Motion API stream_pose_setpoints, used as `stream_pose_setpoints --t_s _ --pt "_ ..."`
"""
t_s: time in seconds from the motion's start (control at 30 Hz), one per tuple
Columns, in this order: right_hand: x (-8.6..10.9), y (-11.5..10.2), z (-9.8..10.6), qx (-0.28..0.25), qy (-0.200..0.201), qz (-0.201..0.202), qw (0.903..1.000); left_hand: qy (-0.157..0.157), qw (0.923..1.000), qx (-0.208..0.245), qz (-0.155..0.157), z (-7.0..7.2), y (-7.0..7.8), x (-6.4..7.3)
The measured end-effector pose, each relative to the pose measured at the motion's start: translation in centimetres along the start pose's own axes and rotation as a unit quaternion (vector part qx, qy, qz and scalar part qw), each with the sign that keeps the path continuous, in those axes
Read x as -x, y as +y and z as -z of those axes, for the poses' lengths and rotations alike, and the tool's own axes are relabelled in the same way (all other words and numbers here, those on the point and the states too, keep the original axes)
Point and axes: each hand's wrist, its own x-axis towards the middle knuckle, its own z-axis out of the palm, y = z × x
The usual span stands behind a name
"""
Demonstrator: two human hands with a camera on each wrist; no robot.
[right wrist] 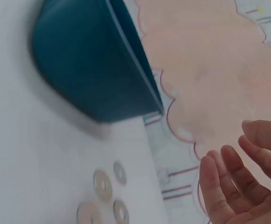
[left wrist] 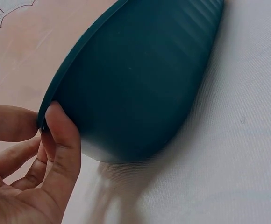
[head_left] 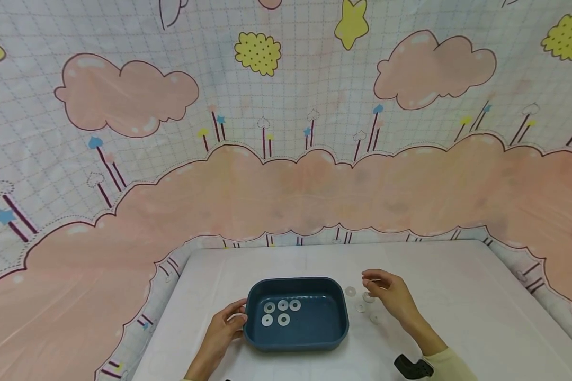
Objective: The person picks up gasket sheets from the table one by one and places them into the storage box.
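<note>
In the head view a dark blue rectangular plastic tray (head_left: 314, 346) stands on the white table. Several white flat washers (head_left: 291, 305) lie inside it, toward its left half. My left hand (head_left: 221, 330) is at the tray's left end; the left wrist view shows thumb and fingers pinching the rim (left wrist: 63, 70). To the right of the tray my right hand (head_left: 393, 296) hovers over the table, its fingers loosely bent and apart with nothing between them. Several pale washers (right wrist: 98, 184) lie on the table beside the tray, below and left of that hand.
The white table (head_left: 476, 296) extends around the tray to both sides. Behind it hangs a patterned cloth (head_left: 314, 190) with pink clouds and stars. A black band-like device (head_left: 412, 366) sits at my right wrist, by the yellow sleeve (head_left: 450, 365).
</note>
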Motion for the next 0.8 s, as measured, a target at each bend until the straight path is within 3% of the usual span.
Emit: stream_pose_setpoints --t_s 0.3,0.6,0.8 --pt "0.0 1.9 1.6 0.059 0.018 0.001 0.9981 0.007 0.9999 0.007 0.005 -0.1 -0.2 -0.2" --pt "-0.3 3.6 1.9 0.057 0.024 -0.041 0.9972 0.004 1.0000 0.004 0.005 0.0 -0.3 -0.2" --pt "-0.6 4.8 1.7 0.080 0.031 -0.041 0.9954 -0.002 1.0000 0.002 0.003 0.1 -0.2 -0.2"
